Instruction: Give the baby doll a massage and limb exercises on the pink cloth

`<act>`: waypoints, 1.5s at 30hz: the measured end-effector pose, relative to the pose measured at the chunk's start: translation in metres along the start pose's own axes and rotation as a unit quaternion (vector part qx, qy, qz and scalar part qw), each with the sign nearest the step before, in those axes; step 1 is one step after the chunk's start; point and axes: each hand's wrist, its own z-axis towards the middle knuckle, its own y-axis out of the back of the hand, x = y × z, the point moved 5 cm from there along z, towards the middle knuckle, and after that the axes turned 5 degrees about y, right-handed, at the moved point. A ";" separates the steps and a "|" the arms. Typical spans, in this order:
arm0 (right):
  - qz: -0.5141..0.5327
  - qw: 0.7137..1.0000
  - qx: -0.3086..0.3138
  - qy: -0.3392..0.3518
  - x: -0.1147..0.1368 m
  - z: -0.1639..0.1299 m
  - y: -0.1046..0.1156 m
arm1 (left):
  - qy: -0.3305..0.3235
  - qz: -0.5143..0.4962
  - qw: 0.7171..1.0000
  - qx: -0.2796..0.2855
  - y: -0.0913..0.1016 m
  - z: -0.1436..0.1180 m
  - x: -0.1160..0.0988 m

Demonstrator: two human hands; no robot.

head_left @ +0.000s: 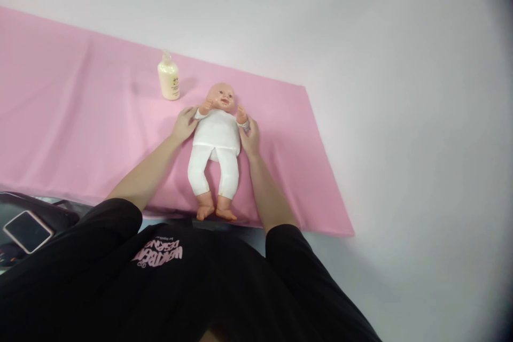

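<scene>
head-worn view, looking down, close

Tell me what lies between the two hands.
In the head view, the baby doll in white clothes lies between the left hand and right hand, on pink cloth.

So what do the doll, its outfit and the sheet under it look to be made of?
Doll: likely vinyl or plastic, head and feet smooth with slight sheen. Outfit: white soft knit fabric, matte, creased at the waist. Sheet: thin pink cloth, matte, with soft folds. Left hand and right hand touch the doll's sides.
</scene>
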 end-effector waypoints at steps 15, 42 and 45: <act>-0.030 0.999 0.012 0.013 0.008 0.000 0.001 | 0.017 -0.004 1.000 0.000 0.002 -0.001 -0.006; -0.052 0.996 0.062 0.034 0.019 0.002 -0.003 | -0.016 0.032 0.999 0.024 -0.008 0.000 0.004; -0.062 0.994 0.081 0.036 0.022 0.003 -0.006 | -0.016 0.039 0.999 0.034 -0.010 0.000 0.004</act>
